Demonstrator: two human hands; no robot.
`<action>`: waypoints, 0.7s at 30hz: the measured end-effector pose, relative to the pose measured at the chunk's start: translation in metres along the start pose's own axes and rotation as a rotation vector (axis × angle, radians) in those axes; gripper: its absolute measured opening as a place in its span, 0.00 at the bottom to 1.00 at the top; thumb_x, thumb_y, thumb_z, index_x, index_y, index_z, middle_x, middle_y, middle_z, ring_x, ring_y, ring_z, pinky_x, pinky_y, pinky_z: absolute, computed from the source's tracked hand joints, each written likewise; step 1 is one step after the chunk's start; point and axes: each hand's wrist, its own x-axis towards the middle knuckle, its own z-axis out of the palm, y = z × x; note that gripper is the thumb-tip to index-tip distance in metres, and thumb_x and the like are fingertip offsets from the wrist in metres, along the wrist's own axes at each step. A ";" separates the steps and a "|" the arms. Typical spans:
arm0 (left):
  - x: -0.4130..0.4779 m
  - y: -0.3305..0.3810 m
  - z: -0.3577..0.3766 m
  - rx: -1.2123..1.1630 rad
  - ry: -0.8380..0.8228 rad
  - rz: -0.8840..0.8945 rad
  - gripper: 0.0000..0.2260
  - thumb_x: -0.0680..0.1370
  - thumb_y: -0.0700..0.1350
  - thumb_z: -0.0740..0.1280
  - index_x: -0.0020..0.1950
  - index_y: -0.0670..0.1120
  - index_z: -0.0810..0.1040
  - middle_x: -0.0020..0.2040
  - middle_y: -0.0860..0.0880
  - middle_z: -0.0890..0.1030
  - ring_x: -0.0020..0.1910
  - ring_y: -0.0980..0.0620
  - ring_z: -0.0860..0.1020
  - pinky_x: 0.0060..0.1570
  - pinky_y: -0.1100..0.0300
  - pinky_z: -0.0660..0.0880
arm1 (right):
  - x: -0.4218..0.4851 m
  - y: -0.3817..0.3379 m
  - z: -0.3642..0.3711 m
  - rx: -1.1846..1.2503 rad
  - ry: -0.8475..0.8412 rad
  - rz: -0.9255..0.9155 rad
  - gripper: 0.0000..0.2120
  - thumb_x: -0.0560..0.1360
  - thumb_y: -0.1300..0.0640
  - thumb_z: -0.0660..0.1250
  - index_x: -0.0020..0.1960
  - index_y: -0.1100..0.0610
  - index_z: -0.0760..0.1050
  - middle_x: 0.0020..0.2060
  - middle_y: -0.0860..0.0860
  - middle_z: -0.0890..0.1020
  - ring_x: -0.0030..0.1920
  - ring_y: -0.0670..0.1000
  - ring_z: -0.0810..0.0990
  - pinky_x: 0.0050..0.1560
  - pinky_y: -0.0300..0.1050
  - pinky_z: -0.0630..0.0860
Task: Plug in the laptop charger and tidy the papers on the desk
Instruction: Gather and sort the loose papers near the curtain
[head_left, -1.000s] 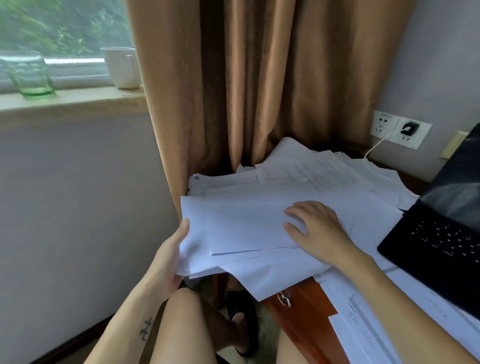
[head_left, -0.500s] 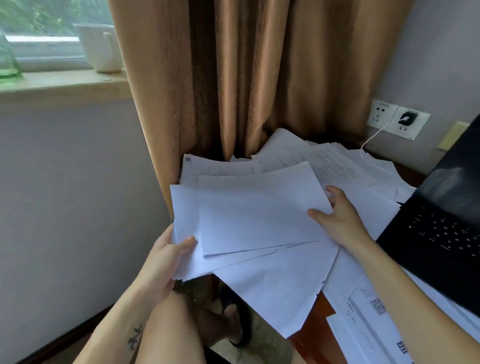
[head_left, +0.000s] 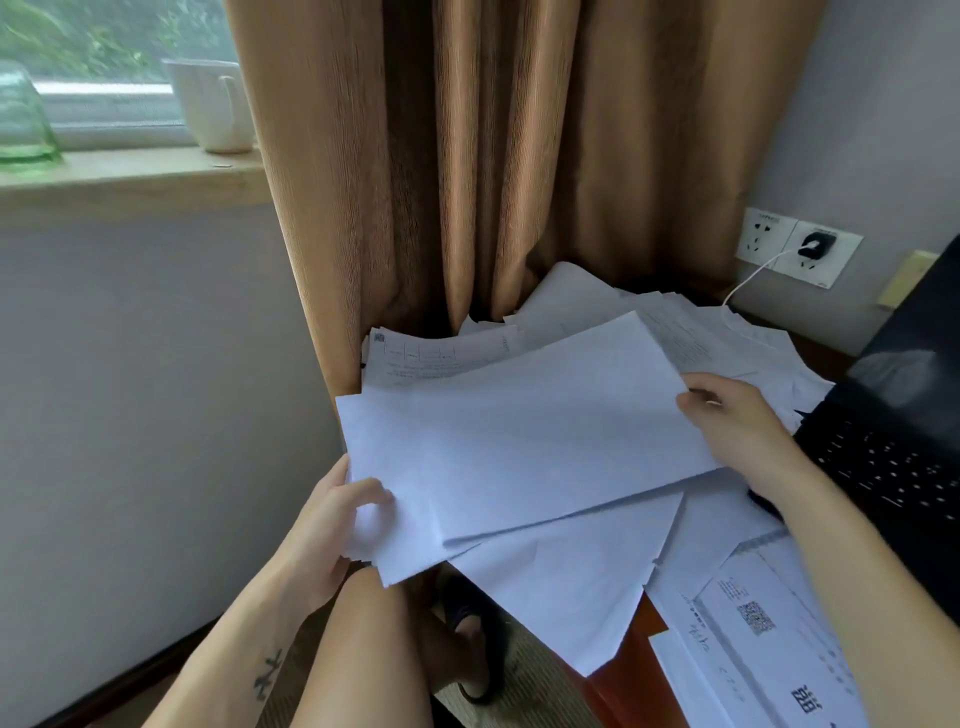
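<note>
Gripping the near left corner of a loose stack of white paper sheets (head_left: 519, 441), the left hand (head_left: 332, 525) has its thumb laid on top and its fingers tucked beneath. The right hand (head_left: 737, 431) pinches the opposite edge of the same stack. The stack spans the gap between the two hands, partly past the edge of the reddish-brown wooden worktop (head_left: 618, 670), its lower sheets fanned out unevenly. More scattered white sheets (head_left: 727, 338) lie beyond the right hand, and printed forms with a square code (head_left: 753, 618) lie under the right forearm. Just right of the right hand sits an open black laptop (head_left: 893, 452). Beyond that hand and to its right, a small black charger plug (head_left: 814, 244) sits in a white wall socket (head_left: 841, 260), a thin white cable (head_left: 753, 273) running down from it toward the papers. Far beyond the left hand, a white ceramic mug (head_left: 213, 104) and a green glass vessel (head_left: 23, 119) stand on the pale windowsill (head_left: 130, 176).
</note>
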 end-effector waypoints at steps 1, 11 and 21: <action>-0.001 0.001 0.001 -0.024 -0.007 0.001 0.16 0.79 0.39 0.63 0.63 0.51 0.80 0.59 0.43 0.84 0.49 0.44 0.83 0.40 0.54 0.72 | -0.001 0.000 0.009 -0.044 -0.025 -0.030 0.11 0.82 0.63 0.62 0.54 0.54 0.82 0.49 0.57 0.85 0.49 0.56 0.82 0.51 0.47 0.75; -0.002 0.012 0.002 -0.009 0.055 -0.019 0.11 0.84 0.50 0.65 0.63 0.48 0.81 0.57 0.47 0.87 0.55 0.44 0.86 0.62 0.44 0.78 | -0.022 -0.015 0.067 -0.129 -0.036 -0.274 0.16 0.84 0.55 0.62 0.71 0.53 0.74 0.57 0.46 0.78 0.62 0.39 0.75 0.63 0.32 0.68; 0.008 -0.006 0.006 -0.034 0.156 0.033 0.10 0.85 0.38 0.62 0.63 0.48 0.79 0.54 0.47 0.88 0.54 0.40 0.86 0.60 0.36 0.79 | -0.006 -0.006 0.030 -0.827 -0.196 0.171 0.35 0.80 0.31 0.49 0.71 0.57 0.67 0.71 0.58 0.65 0.71 0.60 0.61 0.70 0.58 0.62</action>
